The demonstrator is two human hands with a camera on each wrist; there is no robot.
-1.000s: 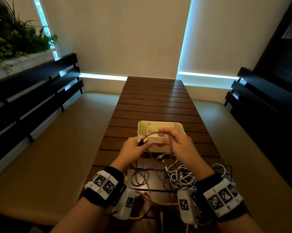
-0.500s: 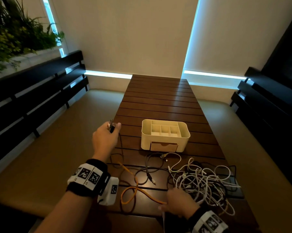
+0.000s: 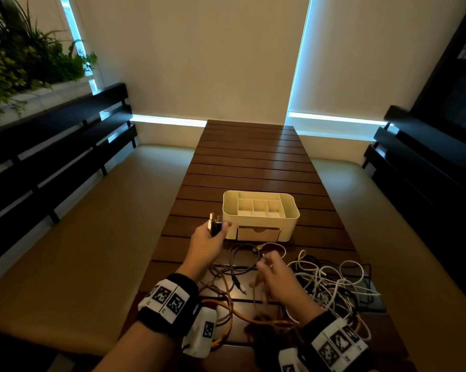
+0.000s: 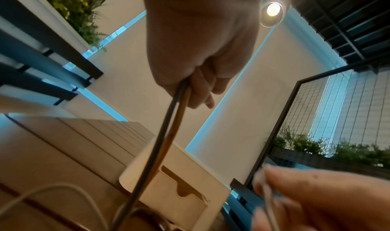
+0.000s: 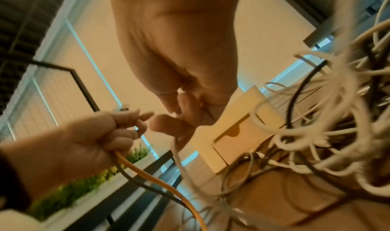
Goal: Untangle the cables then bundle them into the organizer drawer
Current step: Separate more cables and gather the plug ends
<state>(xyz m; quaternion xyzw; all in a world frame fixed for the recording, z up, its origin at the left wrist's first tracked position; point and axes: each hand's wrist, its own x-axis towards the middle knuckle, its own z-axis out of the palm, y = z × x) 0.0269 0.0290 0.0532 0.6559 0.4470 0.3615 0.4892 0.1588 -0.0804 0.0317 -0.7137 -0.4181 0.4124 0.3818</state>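
Cables lie in a loose tangle on the near half of the slatted wooden tabletop (image 3: 253,162), with a dense heap of white cables (image 3: 331,283) to the right and darker loops nearer the middle. The left hand (image 3: 206,241), just left of the cream organizer (image 3: 261,213), has its grip curled tight around the ends of an orange cable (image 4: 179,116) and a dark cable (image 4: 162,126), whose plugs stick up above the fingers. The right hand (image 3: 276,277) hovers over the tangle, thumb and fingertips pinching a thin pale cable (image 5: 179,161); motion blur hides the detail. The organizer sits mid-tabletop beyond both hands, its small drawer (image 3: 258,233) facing near and pushed in, the compartments on top open to view.
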